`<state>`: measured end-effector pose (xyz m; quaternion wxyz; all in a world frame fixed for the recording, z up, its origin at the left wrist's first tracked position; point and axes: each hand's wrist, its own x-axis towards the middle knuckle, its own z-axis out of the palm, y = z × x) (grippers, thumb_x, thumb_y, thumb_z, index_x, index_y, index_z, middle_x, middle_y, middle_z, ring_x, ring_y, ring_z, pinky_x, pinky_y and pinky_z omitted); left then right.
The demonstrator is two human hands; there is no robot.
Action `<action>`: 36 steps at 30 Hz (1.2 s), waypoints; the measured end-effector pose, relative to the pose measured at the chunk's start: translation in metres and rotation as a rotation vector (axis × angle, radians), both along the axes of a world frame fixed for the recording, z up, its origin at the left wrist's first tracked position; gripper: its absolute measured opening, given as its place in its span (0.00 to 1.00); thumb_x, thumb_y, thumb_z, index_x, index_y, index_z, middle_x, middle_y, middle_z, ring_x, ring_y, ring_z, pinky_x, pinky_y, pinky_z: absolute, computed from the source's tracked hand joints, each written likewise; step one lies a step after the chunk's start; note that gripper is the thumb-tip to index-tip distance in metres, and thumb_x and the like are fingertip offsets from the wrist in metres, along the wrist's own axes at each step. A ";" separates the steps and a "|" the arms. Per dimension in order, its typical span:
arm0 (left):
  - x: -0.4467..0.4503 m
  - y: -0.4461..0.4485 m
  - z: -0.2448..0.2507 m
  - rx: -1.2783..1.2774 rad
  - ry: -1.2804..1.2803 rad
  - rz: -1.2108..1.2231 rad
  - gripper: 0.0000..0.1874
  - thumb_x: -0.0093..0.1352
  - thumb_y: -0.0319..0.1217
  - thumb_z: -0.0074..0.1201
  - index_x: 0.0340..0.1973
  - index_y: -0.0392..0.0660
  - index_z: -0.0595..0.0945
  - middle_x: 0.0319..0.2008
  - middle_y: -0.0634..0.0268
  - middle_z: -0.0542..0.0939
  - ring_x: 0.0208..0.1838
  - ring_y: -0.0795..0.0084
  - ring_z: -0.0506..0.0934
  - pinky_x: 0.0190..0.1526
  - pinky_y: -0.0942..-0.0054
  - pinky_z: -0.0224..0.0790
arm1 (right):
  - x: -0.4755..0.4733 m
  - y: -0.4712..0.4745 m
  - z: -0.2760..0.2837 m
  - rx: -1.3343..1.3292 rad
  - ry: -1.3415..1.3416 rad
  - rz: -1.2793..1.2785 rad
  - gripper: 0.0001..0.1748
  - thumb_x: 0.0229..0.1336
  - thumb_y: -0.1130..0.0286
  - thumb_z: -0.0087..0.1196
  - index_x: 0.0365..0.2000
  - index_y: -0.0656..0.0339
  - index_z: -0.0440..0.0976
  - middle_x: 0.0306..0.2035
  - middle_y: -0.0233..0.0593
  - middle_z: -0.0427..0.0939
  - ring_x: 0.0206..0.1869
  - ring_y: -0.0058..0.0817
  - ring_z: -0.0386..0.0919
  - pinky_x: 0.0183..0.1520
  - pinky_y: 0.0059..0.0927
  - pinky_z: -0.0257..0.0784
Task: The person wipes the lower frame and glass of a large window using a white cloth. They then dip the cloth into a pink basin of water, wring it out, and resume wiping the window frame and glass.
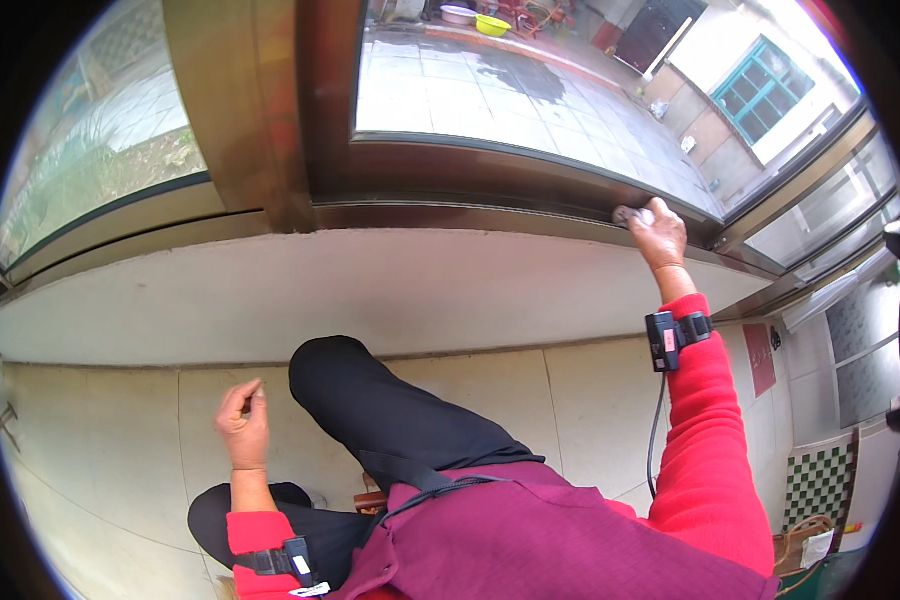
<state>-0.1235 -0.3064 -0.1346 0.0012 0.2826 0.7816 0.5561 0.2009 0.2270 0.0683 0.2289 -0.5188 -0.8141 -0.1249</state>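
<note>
My right hand (661, 234) reaches far forward and grips a small crumpled grey-white cloth (630, 217). It presses the cloth against the lower rail of a brown metal window frame (457, 176), near the right end. Part of the cloth is hidden under my fingers. My left hand (243, 421) hangs over my bent leg, away from the window, its fingers curled in; nothing shows in it. Below the frame runs a white sill ledge (390, 289).
Black-trousered knees (337, 367) are bent below the ledge, above a cream tiled floor (480, 375). A cable (652, 442) runs from the device on my right wrist. Through the glass lie a tiled yard (450, 90) and a yellow basin (493, 26).
</note>
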 end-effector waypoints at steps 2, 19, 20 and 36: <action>0.008 0.004 0.005 0.008 0.010 -0.060 0.07 0.66 0.19 0.57 0.38 0.38 0.85 0.31 0.65 0.81 0.30 0.78 0.76 0.33 0.79 0.70 | -0.031 -0.026 0.001 0.004 -0.003 0.056 0.19 0.45 0.55 0.58 0.35 0.58 0.77 0.35 0.54 0.82 0.41 0.52 0.80 0.46 0.49 0.75; 0.016 -0.014 0.011 -0.157 0.348 -0.070 0.10 0.58 0.20 0.58 0.34 0.45 0.85 0.32 0.61 0.83 0.32 0.58 0.82 0.33 0.65 0.76 | -0.197 -0.180 0.001 -0.036 0.233 0.459 0.14 0.46 0.61 0.61 0.31 0.59 0.78 0.29 0.48 0.81 0.37 0.47 0.80 0.42 0.43 0.75; 0.016 -0.014 0.009 -0.182 0.337 -0.079 0.09 0.58 0.21 0.58 0.34 0.45 0.85 0.32 0.61 0.83 0.32 0.58 0.82 0.33 0.64 0.76 | -0.204 -0.185 0.002 0.026 0.274 0.561 0.14 0.46 0.62 0.62 0.32 0.59 0.77 0.29 0.47 0.80 0.37 0.47 0.79 0.42 0.43 0.75; 0.012 0.003 -0.015 -0.332 0.397 -0.087 0.06 0.62 0.26 0.57 0.34 0.48 0.85 0.29 0.59 0.82 0.31 0.54 0.81 0.31 0.60 0.74 | -0.274 -0.228 0.020 0.012 -0.149 0.873 0.12 0.58 0.60 0.56 0.33 0.58 0.74 0.26 0.47 0.79 0.35 0.47 0.80 0.38 0.46 0.73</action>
